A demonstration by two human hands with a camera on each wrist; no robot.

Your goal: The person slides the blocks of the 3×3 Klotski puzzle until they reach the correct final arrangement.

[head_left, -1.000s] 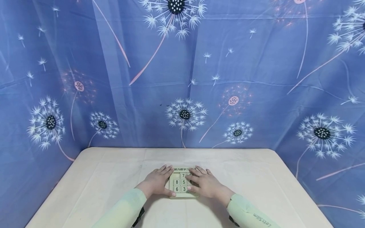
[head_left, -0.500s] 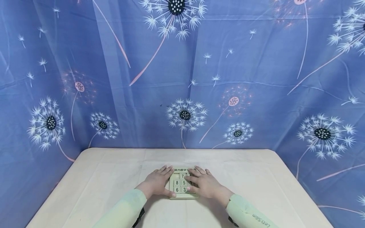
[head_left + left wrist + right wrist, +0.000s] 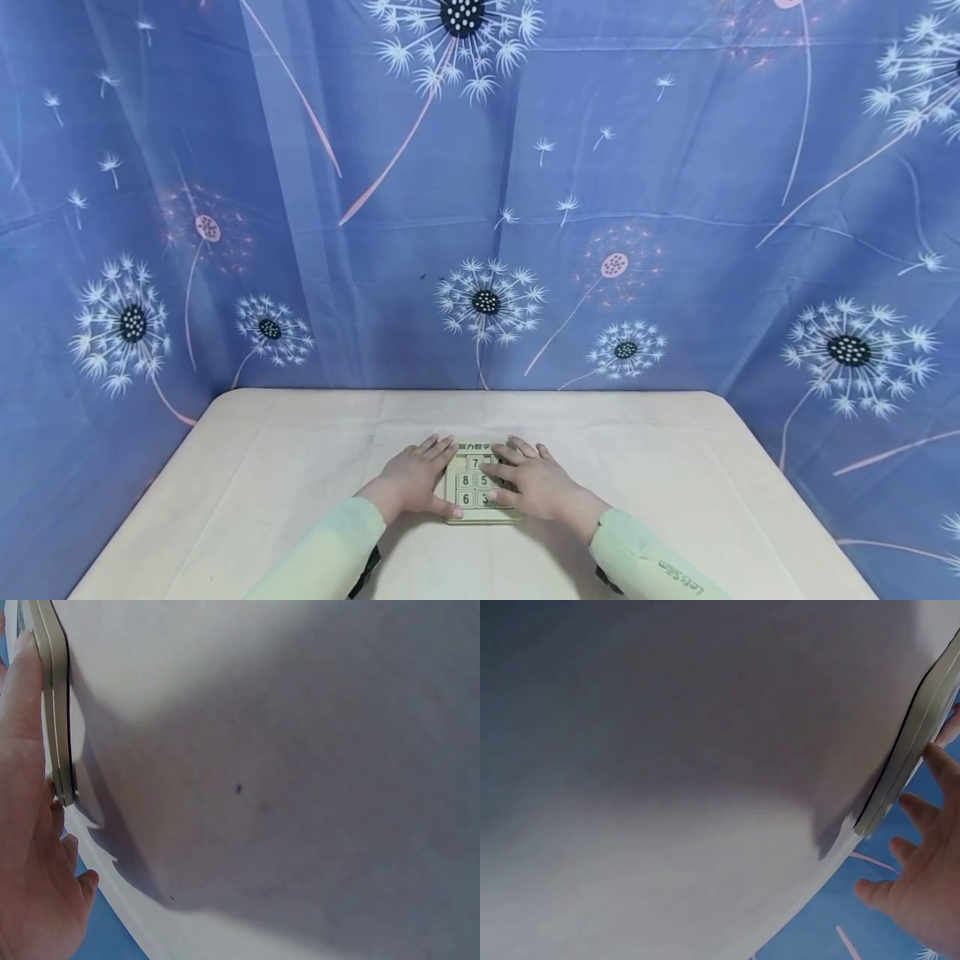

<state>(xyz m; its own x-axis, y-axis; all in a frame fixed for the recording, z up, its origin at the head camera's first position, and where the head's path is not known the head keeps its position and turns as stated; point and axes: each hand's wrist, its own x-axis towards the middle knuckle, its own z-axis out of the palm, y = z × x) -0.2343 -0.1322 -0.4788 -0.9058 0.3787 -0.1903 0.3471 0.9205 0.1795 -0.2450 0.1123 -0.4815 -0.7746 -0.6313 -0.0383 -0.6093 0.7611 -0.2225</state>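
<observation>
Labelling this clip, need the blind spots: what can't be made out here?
Right-column tiles, head view: partly covered by the right hand.
Heading, right end, head view: hidden by that hand.
Board, left wrist view: cut by left edge.
Board, right wrist view: cut by right edge.
Dark speck, left wrist view: too small to identify.

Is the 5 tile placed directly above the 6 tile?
No, the 8 tile sits directly above the 6 tile; the 5 tile is right of the 8.
</observation>
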